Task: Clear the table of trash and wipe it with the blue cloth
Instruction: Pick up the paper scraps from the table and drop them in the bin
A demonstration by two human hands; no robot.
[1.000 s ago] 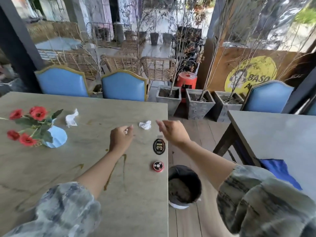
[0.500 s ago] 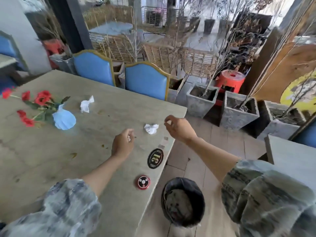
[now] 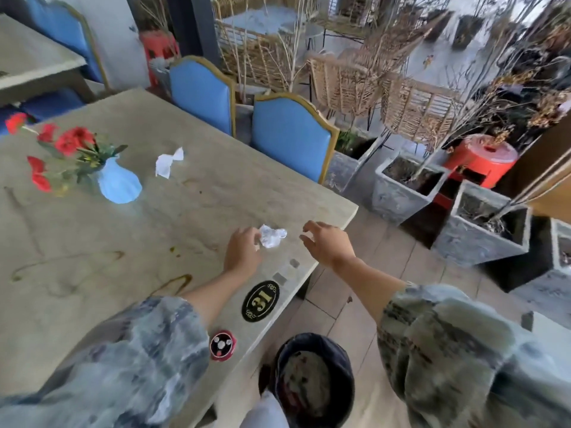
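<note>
Left hand [image 3: 242, 253] touching the crumpled tissue [image 3: 272, 236] on the counter [image 3: 191, 208], maybe pinching, can't tell; right hand [image 3: 329, 244] just beside the tissue, fingers loosely spread, holding nothing.

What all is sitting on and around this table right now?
Crumpled white tissue: one, white, near the table's right edge, between the two hands.
Twisted white paper scrap: one, white, farther back, right of the vase.
Ribbed blue vase: one, pale blue, left side, holding red flowers.
Oval black number plaque: one, black and gold, reads 31, near the edge.
Round red call button: one, red and black, near edge.
Stone-look table: one, beige, stained with brown streaks.
Black-lined trash bin: one, on the floor below the table edge.
Blue padded chairs: two, at the far side.
Left hand: fingers curled, at the tissue.
Right hand: open, right of the tissue.
</note>
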